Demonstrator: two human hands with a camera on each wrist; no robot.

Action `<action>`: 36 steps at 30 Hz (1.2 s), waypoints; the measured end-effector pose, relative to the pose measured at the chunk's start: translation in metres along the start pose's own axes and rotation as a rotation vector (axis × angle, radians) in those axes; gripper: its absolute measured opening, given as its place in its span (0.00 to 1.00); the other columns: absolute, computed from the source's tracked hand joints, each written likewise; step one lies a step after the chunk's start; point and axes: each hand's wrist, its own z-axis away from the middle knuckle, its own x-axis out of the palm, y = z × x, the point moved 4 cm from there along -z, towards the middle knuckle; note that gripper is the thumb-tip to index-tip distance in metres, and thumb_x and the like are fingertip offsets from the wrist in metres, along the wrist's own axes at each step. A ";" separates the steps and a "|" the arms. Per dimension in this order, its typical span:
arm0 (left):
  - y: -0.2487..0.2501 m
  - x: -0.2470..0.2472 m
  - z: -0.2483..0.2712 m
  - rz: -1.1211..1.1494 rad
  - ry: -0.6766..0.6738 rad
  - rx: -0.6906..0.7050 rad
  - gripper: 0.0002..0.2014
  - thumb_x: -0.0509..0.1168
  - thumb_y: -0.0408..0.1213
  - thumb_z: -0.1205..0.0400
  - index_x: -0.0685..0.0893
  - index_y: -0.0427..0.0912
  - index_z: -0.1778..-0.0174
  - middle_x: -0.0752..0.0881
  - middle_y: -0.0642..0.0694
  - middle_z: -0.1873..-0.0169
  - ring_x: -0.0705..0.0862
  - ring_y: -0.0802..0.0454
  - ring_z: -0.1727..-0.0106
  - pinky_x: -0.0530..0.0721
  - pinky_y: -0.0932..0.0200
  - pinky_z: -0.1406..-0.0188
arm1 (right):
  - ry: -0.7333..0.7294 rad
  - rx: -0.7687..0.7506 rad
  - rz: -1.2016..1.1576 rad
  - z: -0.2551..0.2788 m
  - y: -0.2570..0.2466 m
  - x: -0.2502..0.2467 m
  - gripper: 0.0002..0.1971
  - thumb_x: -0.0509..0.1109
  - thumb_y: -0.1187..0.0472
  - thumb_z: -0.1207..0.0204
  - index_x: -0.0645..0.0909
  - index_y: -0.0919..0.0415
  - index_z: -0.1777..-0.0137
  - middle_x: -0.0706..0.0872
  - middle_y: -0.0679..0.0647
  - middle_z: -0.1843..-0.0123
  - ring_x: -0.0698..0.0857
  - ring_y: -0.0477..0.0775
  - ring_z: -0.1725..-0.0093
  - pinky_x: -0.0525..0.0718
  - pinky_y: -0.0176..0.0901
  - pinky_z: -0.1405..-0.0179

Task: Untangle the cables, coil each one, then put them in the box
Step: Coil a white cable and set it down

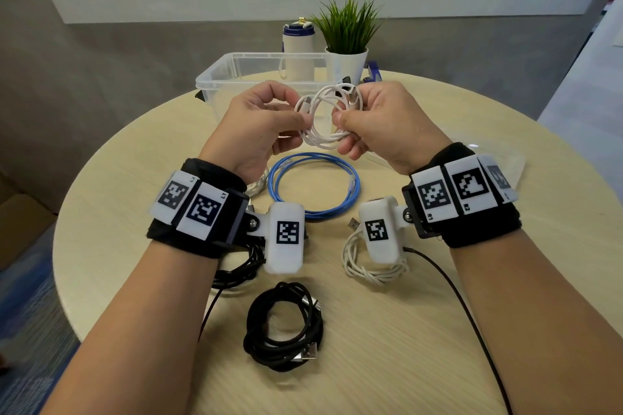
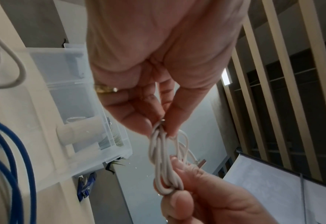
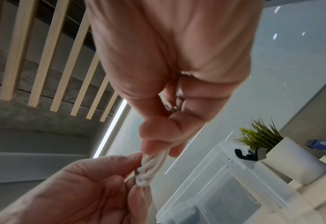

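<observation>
Both hands hold a coiled white cable (image 1: pixel 328 118) (image 2: pixel 164 163) (image 3: pixel 150 168) in the air above the table, just in front of the clear plastic box (image 1: pixel 236 77) (image 2: pixel 77 84) (image 3: pixel 235 189). My left hand (image 1: pixel 269 118) (image 2: pixel 158 119) pinches the coil's left side between thumb and fingers. My right hand (image 1: pixel 364 121) (image 3: pixel 158 142) grips its right side. On the table lie a blue coil (image 1: pixel 315 184) (image 2: pixel 14 159), a black coil (image 1: pixel 285 325), a second white coil (image 1: pixel 371 266) and another black cable (image 1: pixel 236 266) partly hidden under my left wrist.
A potted plant (image 1: pixel 347 40) (image 3: pixel 263 141), a white and blue bottle (image 1: pixel 298 47) and a blue object (image 1: pixel 372 72) stand behind the box. The round table (image 1: pixel 438 330) ends close on the left and right. A thin black wire (image 1: pixel 472 313) trails off to the lower right.
</observation>
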 end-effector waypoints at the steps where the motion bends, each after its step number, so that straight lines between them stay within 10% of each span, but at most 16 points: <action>1: 0.000 0.000 0.001 -0.004 -0.001 -0.011 0.13 0.69 0.20 0.26 0.79 0.44 0.64 0.83 0.46 0.70 0.81 0.54 0.72 0.79 0.64 0.74 | 0.000 -0.009 -0.004 0.000 -0.001 0.000 0.07 0.66 0.70 0.21 0.80 0.60 0.59 0.83 0.59 0.69 0.85 0.50 0.76 0.79 0.38 0.81; 10: 0.001 0.001 0.004 0.092 0.024 -0.112 0.11 0.68 0.27 0.22 0.80 0.47 0.65 0.86 0.55 0.75 0.81 0.61 0.77 0.64 0.69 0.83 | -0.055 -0.071 -0.014 0.003 -0.006 0.001 0.06 0.66 0.71 0.21 0.82 0.64 0.49 0.84 0.60 0.66 0.86 0.49 0.75 0.82 0.38 0.78; 36: 0.004 -0.003 0.001 -0.256 0.179 0.105 0.09 0.77 0.25 0.31 0.86 0.42 0.71 0.87 0.42 0.71 0.85 0.47 0.68 0.89 0.55 0.63 | -0.155 -0.053 -0.049 0.006 -0.005 0.009 0.08 0.67 0.73 0.22 0.78 0.62 0.60 0.81 0.58 0.70 0.83 0.46 0.76 0.81 0.35 0.78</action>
